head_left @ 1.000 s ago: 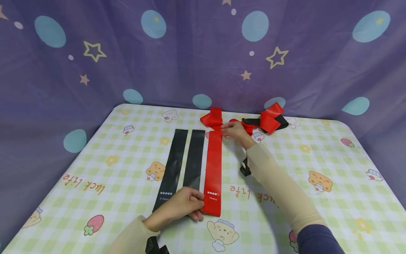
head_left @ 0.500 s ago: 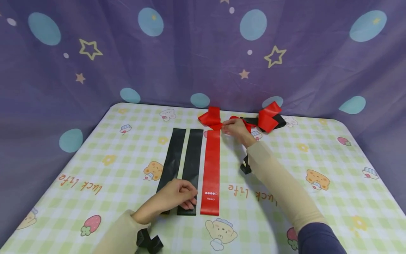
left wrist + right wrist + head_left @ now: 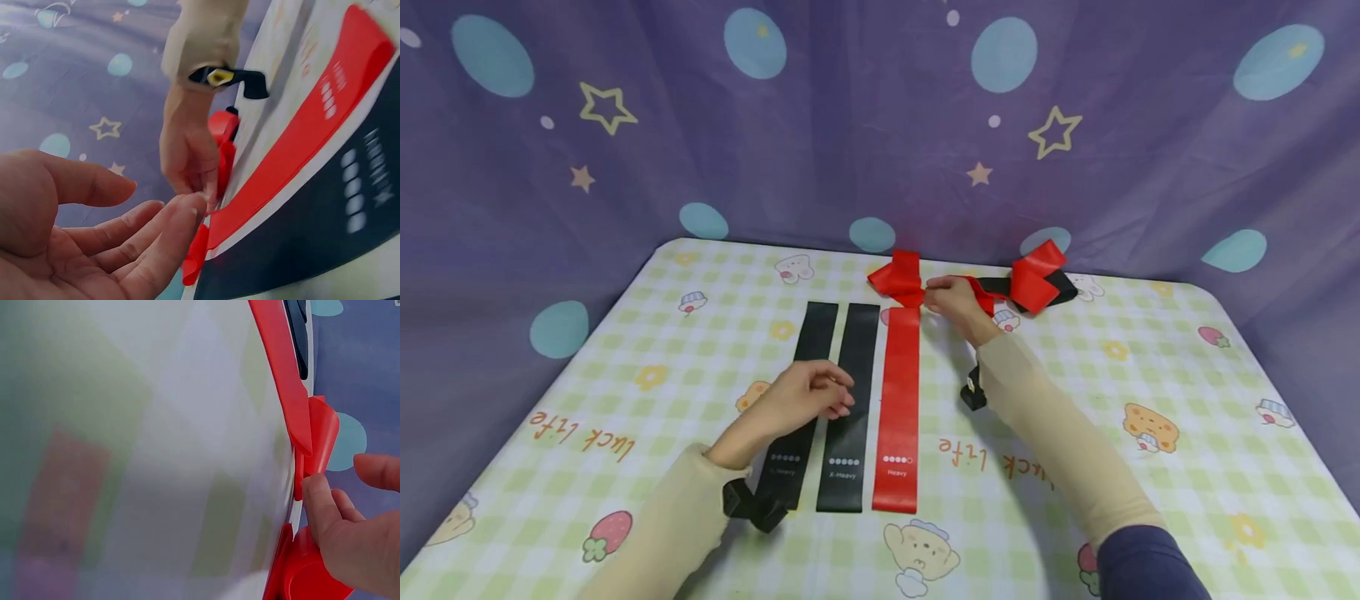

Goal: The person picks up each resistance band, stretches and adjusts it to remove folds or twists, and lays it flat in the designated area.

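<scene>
Crumpled red band [image 3: 897,279] sits at the far side of the table [image 3: 1060,375], just beyond the far end of the flat red strip [image 3: 901,383] and just left of the right hand's [image 3: 958,302] fingertips. That short sideways gap, or lack of one, is what counts: in the right wrist view the forefinger appears to touch the band, while the thumb stands well off it. So the right hand seems to rest against the band with fingers extended, rather than pinching it. The band is folded on itself, one flap pointing away from the person and another to the left, so it shows no single long axis. Whether its near edge touches the strip is too close to tell.

The strip's long axis runs from the person towards the curtain [image 3: 820,167], roughly parallel to the inner black strip [image 3: 859,350] and the outer black strip [image 3: 817,329] on its left. The left hand [image 3: 801,400] hangs over those two, fingers loosely bent, grasping nothing; it is well short of the band, which makes the right hand the nearer one. Right of that hand lies a red and black heap [image 3: 1033,279].
</scene>
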`<state>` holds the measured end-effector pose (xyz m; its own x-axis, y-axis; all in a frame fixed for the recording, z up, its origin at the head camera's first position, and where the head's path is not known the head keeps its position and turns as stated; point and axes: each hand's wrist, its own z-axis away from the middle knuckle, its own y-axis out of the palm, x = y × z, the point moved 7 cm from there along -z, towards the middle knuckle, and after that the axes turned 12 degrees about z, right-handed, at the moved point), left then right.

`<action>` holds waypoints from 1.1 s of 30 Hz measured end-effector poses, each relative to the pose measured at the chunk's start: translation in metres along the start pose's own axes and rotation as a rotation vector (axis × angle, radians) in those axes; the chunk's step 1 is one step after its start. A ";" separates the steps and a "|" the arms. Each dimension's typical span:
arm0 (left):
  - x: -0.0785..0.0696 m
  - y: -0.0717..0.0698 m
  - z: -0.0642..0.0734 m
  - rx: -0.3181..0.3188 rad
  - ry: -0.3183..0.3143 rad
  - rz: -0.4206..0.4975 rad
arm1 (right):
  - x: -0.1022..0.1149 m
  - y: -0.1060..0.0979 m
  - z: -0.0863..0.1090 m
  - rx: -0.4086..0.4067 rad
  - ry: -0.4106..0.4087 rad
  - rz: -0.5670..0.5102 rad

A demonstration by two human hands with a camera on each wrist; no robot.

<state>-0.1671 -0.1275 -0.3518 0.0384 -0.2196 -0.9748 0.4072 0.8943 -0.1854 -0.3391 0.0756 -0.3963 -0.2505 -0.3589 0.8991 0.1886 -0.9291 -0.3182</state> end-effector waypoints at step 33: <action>0.005 -0.039 -0.163 -0.398 -0.055 -0.081 | -0.006 0.011 -0.008 0.012 0.067 -0.012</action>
<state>-0.3313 -0.1001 -0.3694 0.0736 -0.3060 -0.9492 0.0264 0.9520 -0.3049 -0.3430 0.0671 -0.4076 -0.3154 -0.3535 0.8807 0.1963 -0.9323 -0.3039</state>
